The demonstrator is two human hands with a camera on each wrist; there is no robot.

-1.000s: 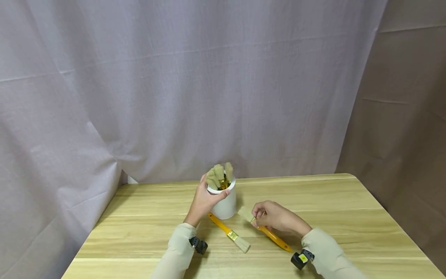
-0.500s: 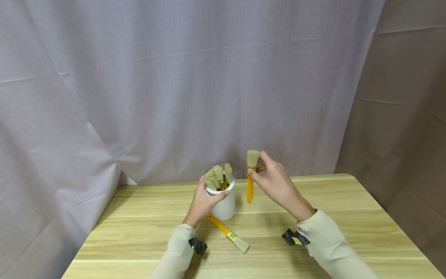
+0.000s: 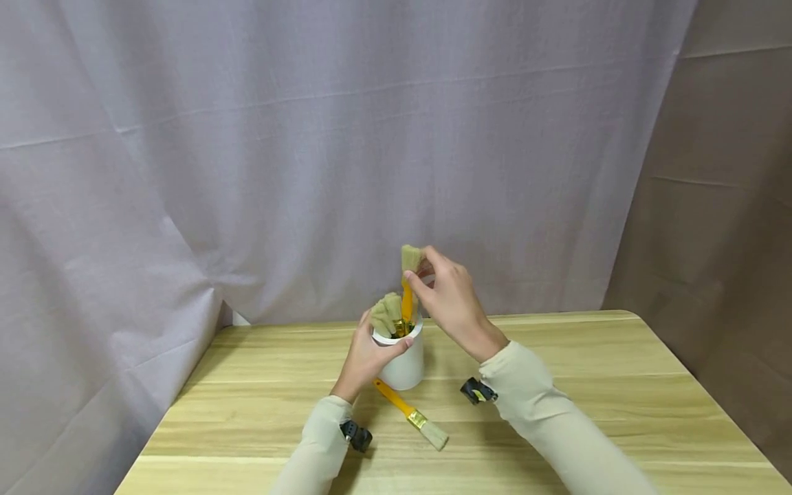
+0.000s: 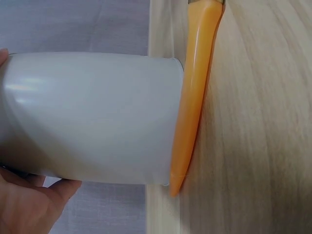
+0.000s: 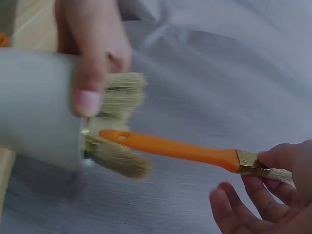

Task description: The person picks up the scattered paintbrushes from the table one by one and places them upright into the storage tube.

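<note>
Before a grey curtain, on the wooden tabletop [image 3: 557, 357], the left hand [image 3: 365, 357] grips the white cup [image 3: 405, 364], while directly above its mouth the right hand [image 3: 452, 302] pinches the orange brush [image 3: 406, 292] upright, handle downward, tip entering.

Studio setup, cloth backdrop [image 3: 309, 137], wood table [image 3: 588, 385]

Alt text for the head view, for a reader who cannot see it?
The right hand pinches an orange paintbrush, handle-down, over a white cup of brushes that the left hand grips. Another brush lies on the wooden table.
</note>
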